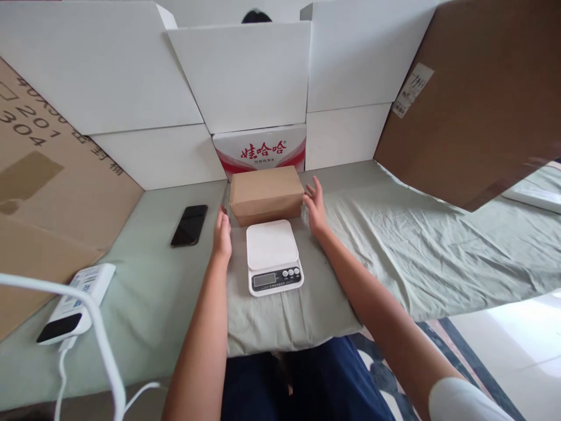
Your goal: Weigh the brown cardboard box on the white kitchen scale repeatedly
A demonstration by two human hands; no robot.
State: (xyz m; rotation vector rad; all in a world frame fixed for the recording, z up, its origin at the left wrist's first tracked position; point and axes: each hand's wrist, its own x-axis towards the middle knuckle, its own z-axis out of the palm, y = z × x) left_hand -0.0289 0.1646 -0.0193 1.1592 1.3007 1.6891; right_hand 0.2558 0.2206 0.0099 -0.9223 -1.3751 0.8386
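A small brown cardboard box lies on the grey-green cloth, just behind a white kitchen scale with a dark display and three buttons. My left hand is open at the box's left end, fingers near its lower corner. On the other side, my right hand is spread open, fingertips at or very close to the box's right end. Neither hand grips anything. The scale's platform is bare.
A black phone lies left of the box. A white power bank with a white cable sits at the near left. White cartons, a red-and-white printed carton and brown cardboard sheets wall in the surface. The cloth's front edge drops at my lap.
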